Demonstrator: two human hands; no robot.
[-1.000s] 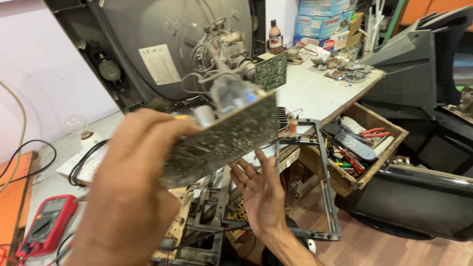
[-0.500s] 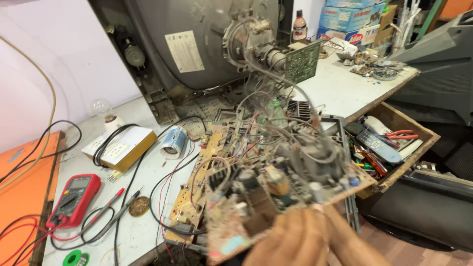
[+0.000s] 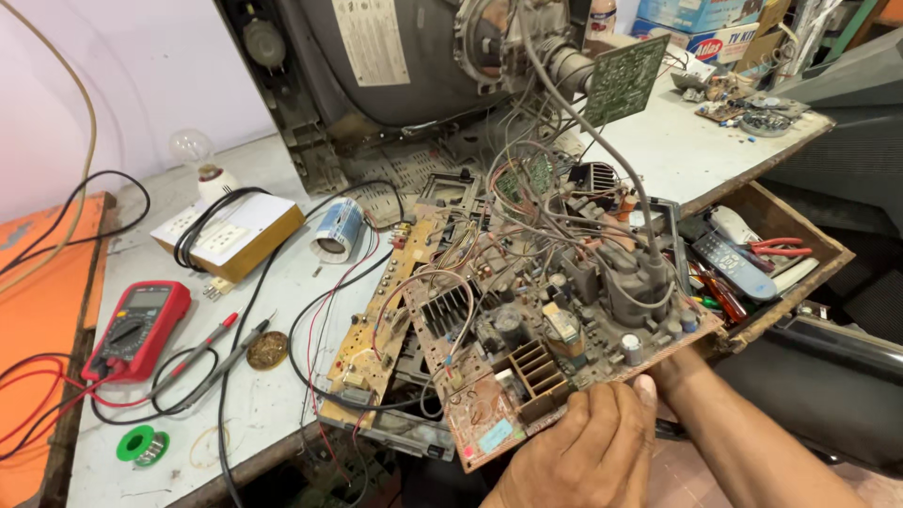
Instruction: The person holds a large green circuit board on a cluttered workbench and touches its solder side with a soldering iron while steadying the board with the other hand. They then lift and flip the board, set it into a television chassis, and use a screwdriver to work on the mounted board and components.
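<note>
A brown television circuit board [image 3: 555,320], crowded with components, black heat sinks and grey wires, is held tilted over the front edge of the workbench [image 3: 235,404]. My left hand [image 3: 583,452] grips its near edge with the fingers curled over the rim. My right hand [image 3: 649,386] reaches in from the right at the board's near right corner; most of it is hidden under the board. Wires run from the board up to the neck of a grey picture tube [image 3: 404,56], where a small green board [image 3: 625,75] sits.
A yellowish second board [image 3: 376,329] lies left of the held one. A red multimeter [image 3: 136,325] with its probes, a green solder spool [image 3: 143,444], a socket box [image 3: 230,235], a bulb [image 3: 193,150] and a tape roll [image 3: 337,230] are on the left. An open tool drawer [image 3: 762,254] is at the right.
The board was turned from underside-up to component side up and lowered toward the bench edge. Both hands have shifted to its near edge.
</note>
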